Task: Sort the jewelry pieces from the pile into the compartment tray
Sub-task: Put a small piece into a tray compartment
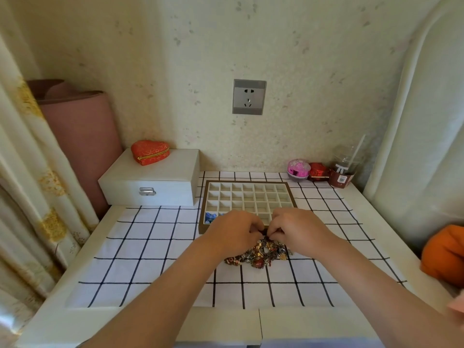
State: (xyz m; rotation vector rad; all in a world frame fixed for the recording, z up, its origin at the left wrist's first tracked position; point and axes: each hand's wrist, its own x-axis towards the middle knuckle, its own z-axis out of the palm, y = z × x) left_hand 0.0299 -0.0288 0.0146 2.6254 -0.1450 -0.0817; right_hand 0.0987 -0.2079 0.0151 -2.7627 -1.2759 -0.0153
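Note:
A tangled pile of red, gold and silver jewelry (258,254) lies on the checked cloth, just in front of the compartment tray (248,197). The tray is brown-rimmed with many small cream cells; a blue piece (210,217) sits in its near-left cell. My left hand (232,233) and my right hand (296,228) meet above the pile's far edge. Their fingertips pinch one small dark piece (264,232) between them. The hands hide the tray's near row and part of the pile.
A white latched box (150,183) with a red heart-shaped case (150,151) stands back left. Back right are a pink ball-shaped case (298,169), a red box (318,171) and a plastic cup with a straw (342,169). An orange cushion (444,254) lies at the right edge.

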